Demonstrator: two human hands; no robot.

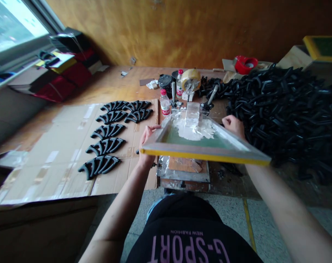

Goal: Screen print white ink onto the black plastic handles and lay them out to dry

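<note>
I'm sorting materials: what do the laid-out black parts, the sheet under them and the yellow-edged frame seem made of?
Black parts: satin plastic or rubber, softly shining. Sheet: likely matte cardboard, brown and creased. Frame: wood or metal, unclear; dull grey top, yellow edge.

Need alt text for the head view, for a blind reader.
The left hand and right hand flank a tilted screen-printing frame smeared with white paste. Curved black parts lie grouped on cardboard at left; more are heaped at right.
</note>
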